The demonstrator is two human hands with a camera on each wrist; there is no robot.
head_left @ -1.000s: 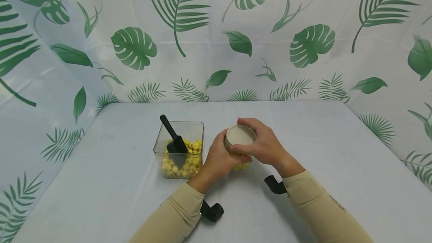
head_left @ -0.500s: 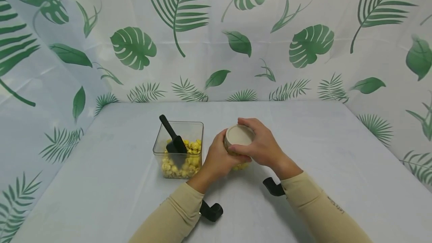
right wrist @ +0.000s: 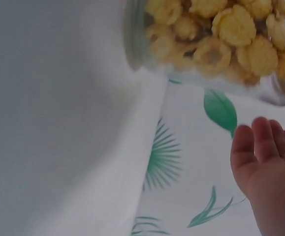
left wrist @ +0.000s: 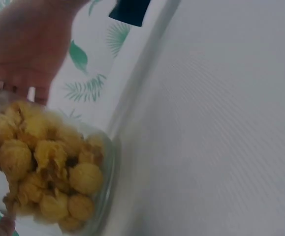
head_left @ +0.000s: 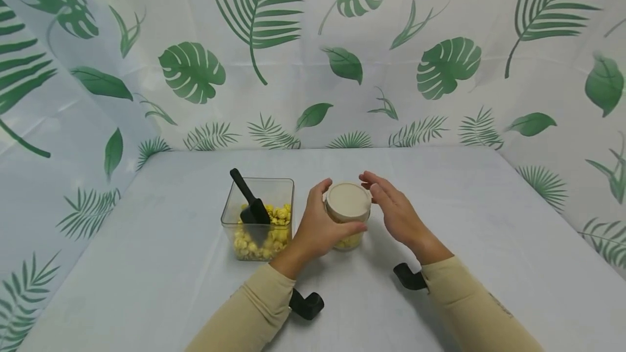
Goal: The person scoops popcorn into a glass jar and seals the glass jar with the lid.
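Note:
A clear jar filled with yellow popcorn stands upright on the table, a beige lid on its top. My left hand grips the jar from the left, fingers behind it and thumb across the front just under the lid. To the right of the lid, my right hand is held with fingers extended, a small gap from the jar. The right wrist view shows popcorn pressed against the jar wall, with the right hand apart from it. In the left wrist view the jar's base meets the table.
Left of the jar sits a clear square container part-filled with popcorn; a black scoop leans in it, handle up. Black wrist mounts jut out below both sleeves. A leaf-print sheet rises behind the white table.
My right hand has let go of the lid and moved off to the right, its fingers straightening. The left hand stays around the jar.

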